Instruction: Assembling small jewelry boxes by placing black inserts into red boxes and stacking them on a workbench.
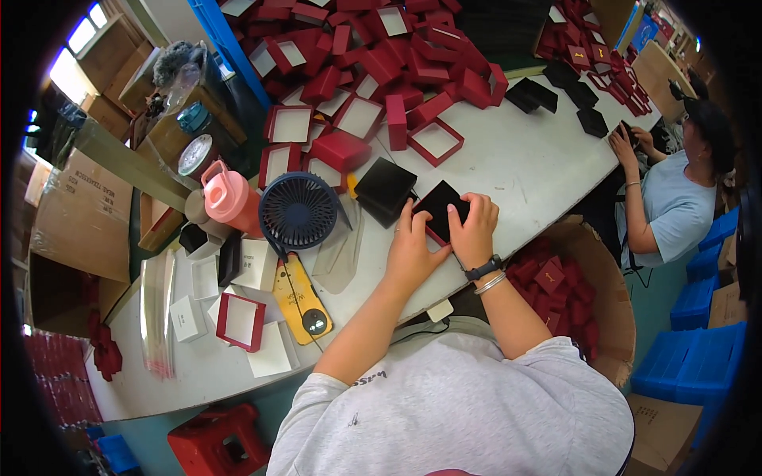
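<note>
Both hands are at a small red box [432,230] with a black insert [441,201] in it, at the near edge of the white table [508,182]. My left hand [415,247] grips its left and near side, fingers along the edge. My right hand [474,228] holds the right side, with fingertips on the black insert. Part of the box is hidden under my fingers. Just left of it sits a black block-like piece [385,190], perhaps stacked inserts. Beyond lie open red box halves with white insides, including a nearby red tray [436,142].
A dark blue fan [298,210], pink jug [230,198] and yellow phone [300,300] stand or lie to the left. Red boxes [381,63] heap at the back. A carton [607,293] of red pieces is at my right. A co-worker [675,190] sits at far right.
</note>
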A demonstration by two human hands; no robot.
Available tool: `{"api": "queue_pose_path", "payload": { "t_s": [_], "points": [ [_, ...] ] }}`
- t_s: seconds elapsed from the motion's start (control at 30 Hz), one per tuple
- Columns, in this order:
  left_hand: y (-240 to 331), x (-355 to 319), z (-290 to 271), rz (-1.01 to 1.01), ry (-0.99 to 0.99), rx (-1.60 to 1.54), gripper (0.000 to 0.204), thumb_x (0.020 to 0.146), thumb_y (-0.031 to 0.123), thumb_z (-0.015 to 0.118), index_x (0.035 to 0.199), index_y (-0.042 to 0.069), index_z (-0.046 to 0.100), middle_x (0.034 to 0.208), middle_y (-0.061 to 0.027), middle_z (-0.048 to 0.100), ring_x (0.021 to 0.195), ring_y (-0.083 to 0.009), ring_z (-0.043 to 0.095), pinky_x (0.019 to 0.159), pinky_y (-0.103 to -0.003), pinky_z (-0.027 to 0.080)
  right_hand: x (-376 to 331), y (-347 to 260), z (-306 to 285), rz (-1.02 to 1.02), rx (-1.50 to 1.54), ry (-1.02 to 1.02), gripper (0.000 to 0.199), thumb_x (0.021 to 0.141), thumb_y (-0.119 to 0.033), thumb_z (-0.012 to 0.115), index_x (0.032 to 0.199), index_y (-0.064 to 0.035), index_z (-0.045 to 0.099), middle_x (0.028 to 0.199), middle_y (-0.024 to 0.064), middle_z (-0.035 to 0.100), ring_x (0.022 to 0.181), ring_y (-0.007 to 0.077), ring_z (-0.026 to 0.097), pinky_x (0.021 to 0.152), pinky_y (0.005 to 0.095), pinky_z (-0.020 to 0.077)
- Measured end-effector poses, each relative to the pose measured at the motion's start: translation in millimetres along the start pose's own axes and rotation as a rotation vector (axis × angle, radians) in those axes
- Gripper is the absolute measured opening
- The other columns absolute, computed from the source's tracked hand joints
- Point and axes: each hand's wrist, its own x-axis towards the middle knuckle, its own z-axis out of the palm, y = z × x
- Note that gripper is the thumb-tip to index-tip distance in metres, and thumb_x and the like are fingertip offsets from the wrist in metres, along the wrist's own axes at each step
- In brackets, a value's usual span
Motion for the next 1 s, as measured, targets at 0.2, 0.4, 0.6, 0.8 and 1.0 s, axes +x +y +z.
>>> {"api": "queue_pose_path", "payload": {
  "t_s": [0.2, 0.4, 0.6, 0.8, 1.0],
  "points": [
    [6, 0, -6, 0.041, 0.0, 0.068, 0.059, 0.069, 0.025, 0.085, 0.121, 0.011, 0.062, 0.142, -0.0288, 0.038, 0.122, -0.0439, 0.053, 0.097, -0.045, 0.049, 3, 0, -36, -0.323, -0.211, -0.106, 0.029, 0.087, -0.024, 0.068, 0.109, -0.0049, 0.066, 0.119, 0.0114, 0.054, 0.112, 0.0334, 0.046, 0.097, 0.0459, 0.0393],
    [7, -1, -9, 0.067, -0.057, 0.137, 0.056, 0.07, 0.026, 0.083, 0.121, 0.014, 0.063, 0.141, -0.027, 0.04, 0.117, -0.0433, 0.056, 0.094, -0.044, 0.051, -5, 14, -51, -0.295, -0.174, -0.266, 0.035, 0.086, -0.027, 0.07, 0.113, -0.0056, 0.065, 0.117, 0.0101, 0.054, 0.116, 0.0341, 0.043, 0.099, 0.0455, 0.0384],
    [15, 0, -14, 0.107, -0.176, 0.032, 0.065, 0.066, 0.024, 0.082, 0.125, 0.008, 0.058, 0.137, -0.0215, 0.045, 0.114, -0.0387, 0.058, 0.094, -0.043, 0.05, 15, 3, -52, -0.376, -0.163, -0.369, 0.037, 0.087, -0.028, 0.068, 0.117, -0.0067, 0.065, 0.127, 0.0119, 0.053, 0.123, 0.0369, 0.041, 0.103, 0.0459, 0.0361],
    [15, 2, -14, 0.058, -0.177, 0.075, 0.075, 0.065, 0.026, 0.081, 0.126, -0.006, 0.051, 0.133, -0.0186, 0.049, 0.109, -0.0378, 0.059, 0.093, -0.042, 0.049, 12, 14, -41, -0.239, -0.216, -0.394, 0.036, 0.089, -0.03, 0.067, 0.119, -0.0117, 0.068, 0.13, 0.0128, 0.053, 0.128, 0.0355, 0.039, 0.107, 0.0457, 0.0338],
    [10, -2, -10, 0.13, -0.135, 0.104, 0.078, 0.065, 0.03, 0.082, 0.128, -0.005, 0.05, 0.132, -0.018, 0.049, 0.108, -0.0357, 0.059, 0.093, -0.042, 0.048, 19, 40, -43, -0.086, -0.002, -0.51, 0.036, 0.089, -0.026, 0.067, 0.124, -0.0169, 0.068, 0.127, 0.0112, 0.057, 0.123, 0.0333, 0.045, 0.105, 0.0436, 0.0376]
  ]
}}
